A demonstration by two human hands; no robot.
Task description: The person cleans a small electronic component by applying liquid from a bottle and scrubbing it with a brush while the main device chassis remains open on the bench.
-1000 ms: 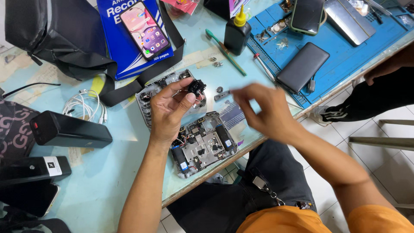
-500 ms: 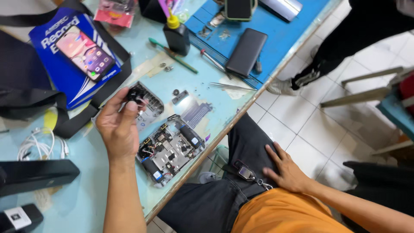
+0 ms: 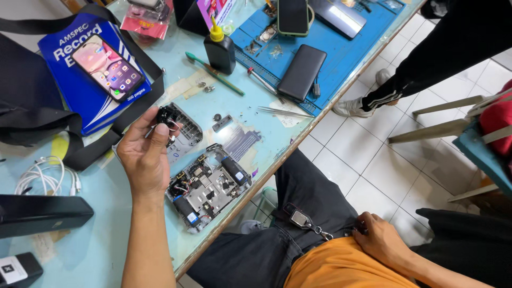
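Fingers (image 3: 160,130) of left hand (image 3: 141,160) pinch small black part (image 3: 166,114) at their tips.

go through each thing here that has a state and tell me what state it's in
left hand: raised over the table, fingers pinching a small black part
right hand: resting at the waist, holding nothing
opened device: cover off, circuit board and wires showing
grey cover: off, lying beside the device
phone on blue book: screen lit
dark phone on blue mat: screen dark, flat
black bottle: upright, yellow cap on
tweezers: lying flat, unheld
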